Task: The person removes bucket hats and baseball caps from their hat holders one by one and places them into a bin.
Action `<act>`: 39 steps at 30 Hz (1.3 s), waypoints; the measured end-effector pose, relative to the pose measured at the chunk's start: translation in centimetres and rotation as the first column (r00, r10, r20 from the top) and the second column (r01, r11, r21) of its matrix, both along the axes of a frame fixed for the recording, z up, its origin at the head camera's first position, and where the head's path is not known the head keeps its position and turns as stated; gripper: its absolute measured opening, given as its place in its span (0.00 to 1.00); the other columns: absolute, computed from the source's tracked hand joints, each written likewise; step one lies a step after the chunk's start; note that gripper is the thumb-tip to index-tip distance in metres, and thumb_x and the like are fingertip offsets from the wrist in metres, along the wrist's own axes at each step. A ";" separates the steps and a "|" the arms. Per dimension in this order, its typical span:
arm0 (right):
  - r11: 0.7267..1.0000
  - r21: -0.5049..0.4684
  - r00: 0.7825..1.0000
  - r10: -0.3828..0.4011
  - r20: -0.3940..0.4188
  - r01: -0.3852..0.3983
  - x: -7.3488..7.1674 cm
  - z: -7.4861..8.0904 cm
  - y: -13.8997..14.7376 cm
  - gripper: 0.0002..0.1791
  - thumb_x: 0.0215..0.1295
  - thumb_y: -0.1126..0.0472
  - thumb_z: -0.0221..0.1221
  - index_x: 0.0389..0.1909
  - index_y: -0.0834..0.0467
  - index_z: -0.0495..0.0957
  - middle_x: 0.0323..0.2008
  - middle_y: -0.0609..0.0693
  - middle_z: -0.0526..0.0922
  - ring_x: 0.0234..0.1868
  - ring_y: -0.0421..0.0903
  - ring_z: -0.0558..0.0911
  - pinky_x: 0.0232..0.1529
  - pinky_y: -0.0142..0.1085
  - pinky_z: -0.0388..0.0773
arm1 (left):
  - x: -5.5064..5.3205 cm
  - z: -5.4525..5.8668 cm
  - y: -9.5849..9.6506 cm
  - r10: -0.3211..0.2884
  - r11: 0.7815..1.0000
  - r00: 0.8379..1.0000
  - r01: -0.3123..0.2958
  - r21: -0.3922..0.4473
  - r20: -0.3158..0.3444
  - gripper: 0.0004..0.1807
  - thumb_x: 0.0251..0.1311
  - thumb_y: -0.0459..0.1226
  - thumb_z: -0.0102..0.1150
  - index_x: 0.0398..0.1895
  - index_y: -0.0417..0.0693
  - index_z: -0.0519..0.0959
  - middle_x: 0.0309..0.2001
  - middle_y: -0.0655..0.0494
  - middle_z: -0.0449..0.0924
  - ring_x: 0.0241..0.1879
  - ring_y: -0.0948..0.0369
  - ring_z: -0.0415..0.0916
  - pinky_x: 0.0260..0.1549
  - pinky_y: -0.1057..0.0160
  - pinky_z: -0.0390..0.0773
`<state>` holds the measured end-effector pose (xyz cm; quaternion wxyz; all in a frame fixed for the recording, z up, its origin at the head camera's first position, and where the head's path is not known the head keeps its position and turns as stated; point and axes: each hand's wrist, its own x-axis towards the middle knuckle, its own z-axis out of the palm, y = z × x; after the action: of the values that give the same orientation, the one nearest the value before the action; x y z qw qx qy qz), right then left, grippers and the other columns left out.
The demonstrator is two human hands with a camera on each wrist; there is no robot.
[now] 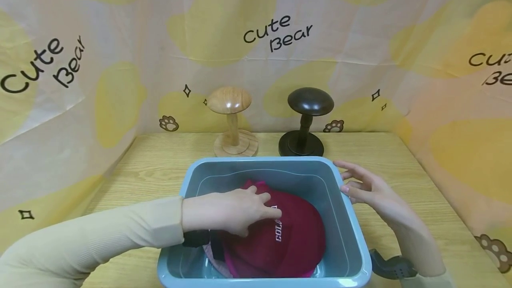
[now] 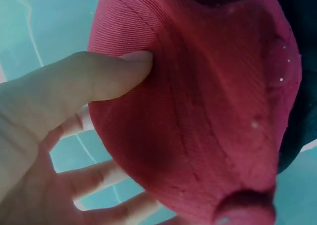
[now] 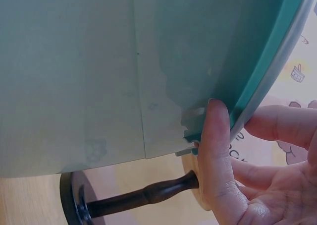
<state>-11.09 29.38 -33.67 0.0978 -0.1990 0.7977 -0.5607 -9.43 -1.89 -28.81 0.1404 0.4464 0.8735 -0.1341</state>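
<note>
A maroon baseball cap [image 1: 300, 234] with white lettering lies in a light-blue plastic basin [image 1: 362, 252]. My left hand [image 1: 230, 210] reaches in from the left and grips the cap; in the left wrist view its thumb [image 2: 111, 74] presses one side while the other fingers pass behind the cap's edge. Under the cap show magenta edges and a pale pink fabric piece [image 1: 218, 265], mostly hidden. At the basin's far right corner my right hand [image 1: 372, 192] holds the rim, thumb [image 3: 216, 131] against the outer wall and forefinger at the lip.
Behind the basin stand two mushroom-shaped hat stands, a pale wooden one [image 1: 232, 121] on the left and a black one [image 1: 306, 121] on the right. A wooden table [image 1: 140, 177] carries everything, and a patterned curtain [image 1: 224, 26] encloses its back and sides.
</note>
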 end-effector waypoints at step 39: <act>1.000 0.008 1.000 0.001 -0.016 0.000 -0.2 0.0 -0.1 0.29 0.69 0.64 0.52 0.70 0.58 0.59 0.49 0.48 0.75 0.44 0.41 0.84 0.41 0.38 0.82 | -0.6 2.7 -3.4 -0.009 0.988 0.995 -0.007 0.157 0.104 0.14 0.54 0.43 0.67 0.44 0.60 0.78 0.37 0.62 0.75 0.32 0.67 0.71 0.33 0.69 0.75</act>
<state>-11.30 29.26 -33.68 0.0924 -0.2033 0.8007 -0.5558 -10.08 -5.28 -26.16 0.1500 0.4629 0.8726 -0.0413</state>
